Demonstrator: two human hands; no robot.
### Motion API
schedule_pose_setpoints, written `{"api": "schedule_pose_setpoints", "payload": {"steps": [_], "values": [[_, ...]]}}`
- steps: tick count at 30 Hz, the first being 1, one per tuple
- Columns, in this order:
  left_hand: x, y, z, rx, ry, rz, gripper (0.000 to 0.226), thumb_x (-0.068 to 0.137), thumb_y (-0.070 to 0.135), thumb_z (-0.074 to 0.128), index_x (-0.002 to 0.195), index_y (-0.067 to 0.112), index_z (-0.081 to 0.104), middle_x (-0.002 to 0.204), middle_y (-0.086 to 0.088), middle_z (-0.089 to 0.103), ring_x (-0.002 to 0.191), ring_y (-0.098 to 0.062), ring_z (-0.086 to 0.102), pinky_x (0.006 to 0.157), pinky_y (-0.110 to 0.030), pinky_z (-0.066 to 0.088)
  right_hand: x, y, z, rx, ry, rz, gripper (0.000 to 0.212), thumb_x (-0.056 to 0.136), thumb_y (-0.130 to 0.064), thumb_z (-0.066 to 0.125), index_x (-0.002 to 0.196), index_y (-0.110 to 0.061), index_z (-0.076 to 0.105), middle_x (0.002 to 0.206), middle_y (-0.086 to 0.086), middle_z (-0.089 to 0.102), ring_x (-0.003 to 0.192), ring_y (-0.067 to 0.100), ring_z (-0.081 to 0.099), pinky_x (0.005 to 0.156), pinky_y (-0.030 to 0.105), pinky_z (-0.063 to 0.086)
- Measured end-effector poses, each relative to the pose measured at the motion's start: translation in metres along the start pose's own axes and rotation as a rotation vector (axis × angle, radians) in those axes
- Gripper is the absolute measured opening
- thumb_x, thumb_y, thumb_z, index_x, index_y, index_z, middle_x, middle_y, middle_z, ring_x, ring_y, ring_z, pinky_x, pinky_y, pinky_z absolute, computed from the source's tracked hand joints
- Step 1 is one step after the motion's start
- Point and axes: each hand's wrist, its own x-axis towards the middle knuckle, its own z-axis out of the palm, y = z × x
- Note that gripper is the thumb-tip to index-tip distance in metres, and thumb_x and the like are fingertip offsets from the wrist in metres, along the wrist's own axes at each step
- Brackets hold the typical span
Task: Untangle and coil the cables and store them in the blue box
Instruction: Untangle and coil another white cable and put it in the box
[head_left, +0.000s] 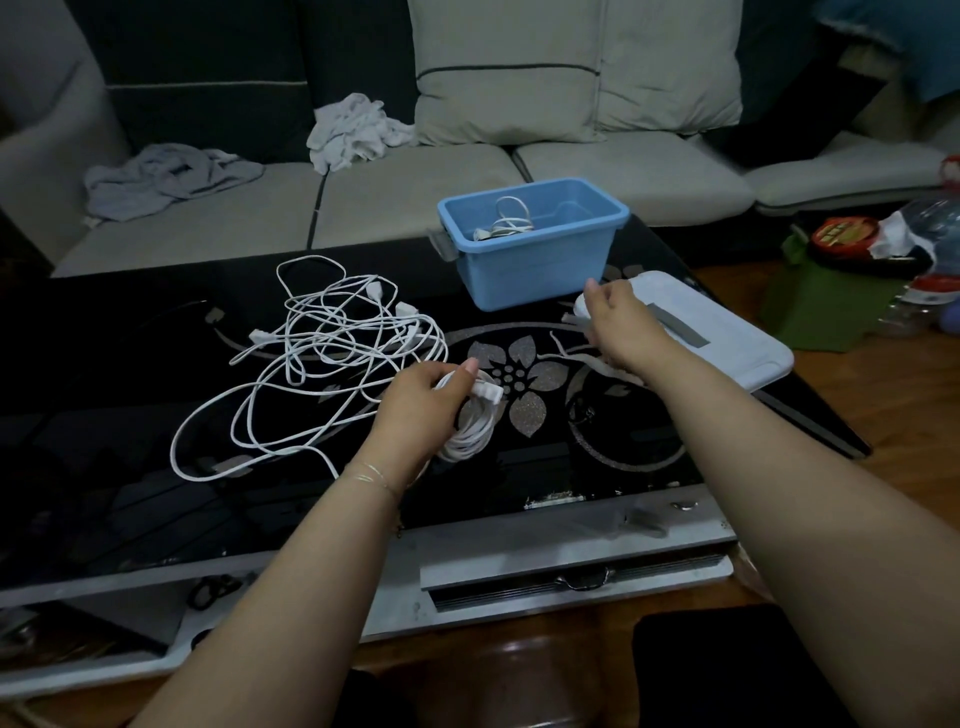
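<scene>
Only the head view to go on, so here's what we've got: our left hand (426, 400) is curled around a small white coil (467, 431) with its plug end (488, 391) poking out past the thumb, held just above the glossy black surface (130, 395). Our right hand (618, 322) is further out, near the front of the blue box (535, 270), fingers closed on something small and white, probably a plug or adapter, with a thin white strand (571, 353) trailing under the wrist; we can't tell exactly what it is. The rest of the job is the loose white tangle (317, 358) sprawled left of the left hand, several thin cords looped over each other with plugs sticking out here and there. One coiled cable (506, 226) already sits inside the box, and the lid (711, 327) lies flat beside it on the right. Handling-wise, we reckon these cords are light, floppy and a bit springy, so a coil will pop open unless we keep fingers wrapped round the whole bundle. The smooth jacket probably slides easily on that shiny top. Best bet for the tangle is to take hold at a plug, since it's the only stiff bit, and feed the cord out loop by loop instead of yanking the middle, which would likely just tighten the knots.
</scene>
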Motion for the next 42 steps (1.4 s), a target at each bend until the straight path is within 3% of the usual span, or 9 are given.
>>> {"api": "schedule_pose_setpoints", "payload": {"steps": [3,6,12,16,20,27,32,38,42], "values": [[0.002,-0.001,0.0,-0.018,0.007,-0.009,0.034,0.094,0.038,0.056,0.069,0.017,0.066,0.046,0.01,0.046,0.049,-0.011,0.044,0.063,-0.032,0.046,-0.005,-0.016,-0.003,0.486,-0.216,0.127,0.017,0.101,-0.023,0.038,0.1,-0.01,0.05,0.066,0.001,0.037,0.045,0.008,0.028,0.039,0.018,0.023],[0.002,-0.002,-0.001,-0.006,0.016,-0.004,0.042,0.095,0.041,0.053,0.064,0.015,0.064,0.05,0.005,0.044,0.05,-0.015,0.044,0.068,-0.04,0.053,-0.021,-0.034,-0.005,0.682,-0.408,0.098,0.017,0.098,-0.006,0.042,0.107,-0.002,0.055,0.068,0.0,0.043,0.052,0.007,0.034,0.043,0.017,0.034],[-0.006,0.003,-0.001,0.078,0.054,0.077,0.055,0.098,0.04,0.047,0.068,-0.007,0.049,0.058,-0.009,0.043,0.056,-0.022,0.046,0.065,-0.05,0.05,-0.067,-0.067,0.011,0.616,-0.452,0.041,0.021,0.101,-0.01,0.04,0.106,0.003,0.056,0.07,0.003,0.05,0.042,0.002,0.038,0.038,0.013,0.031],[-0.017,0.007,0.001,0.081,0.054,0.09,0.049,0.098,0.03,0.047,0.056,0.006,0.048,0.049,-0.002,0.042,0.055,-0.021,0.043,0.061,-0.045,0.049,-0.101,-0.069,0.035,0.536,-0.39,0.009,0.027,0.101,-0.012,0.042,0.081,-0.005,0.059,0.063,0.005,0.048,0.036,0.002,0.038,0.036,0.015,0.035],[-0.024,0.006,0.003,-0.015,0.049,0.054,0.047,0.097,0.02,0.046,0.051,0.014,0.05,0.049,0.001,0.05,0.055,-0.02,0.045,0.057,-0.036,0.042,-0.121,-0.061,0.044,0.571,-0.373,0.06,0.024,0.1,-0.012,0.045,0.082,-0.01,0.061,0.065,0.005,0.058,0.046,0.007,0.055,0.05,0.019,0.053],[-0.033,0.01,0.001,-0.19,0.037,-0.011,0.057,0.102,0.045,0.029,0.068,0.009,0.056,0.05,0.0,0.048,0.053,-0.018,0.042,0.061,-0.035,0.036,-0.126,-0.063,0.046,0.461,-0.29,0.011,0.017,0.089,-0.024,0.066,0.086,-0.01,0.058,0.056,0.004,0.065,0.046,0.014,0.062,0.045,0.021,0.048],[-0.036,0.007,-0.007,-0.154,0.025,0.02,0.087,0.076,0.082,0.019,0.066,0.006,0.061,0.054,-0.005,0.056,0.057,-0.021,0.05,0.062,-0.037,0.04,-0.13,-0.065,0.053,0.419,-0.207,-0.024,0.016,0.091,-0.02,0.063,0.079,-0.01,0.058,0.044,0.0,0.058,0.035,0.012,0.052,0.041,0.02,0.041],[-0.039,0.01,-0.012,-0.18,0.054,0.016,0.059,0.102,0.037,0.039,0.046,0.019,0.044,0.04,0.011,0.04,0.049,-0.013,0.036,0.057,-0.03,0.031,-0.137,-0.069,0.064,0.324,-0.227,-0.092,0.015,0.096,-0.02,0.053,0.089,-0.01,0.061,0.055,0.001,0.065,0.044,0.015,0.061,0.046,0.021,0.044],[-0.041,0.011,-0.019,-0.187,0.054,0.015,0.053,0.102,0.036,0.04,0.053,0.017,0.048,0.042,0.007,0.042,0.048,-0.014,0.038,0.054,-0.027,0.03,-0.14,-0.068,0.067,0.271,-0.271,-0.158,0.013,0.097,-0.013,0.049,0.099,-0.008,0.061,0.063,0.003,0.065,0.046,0.014,0.061,0.042,0.015,0.042]]}}
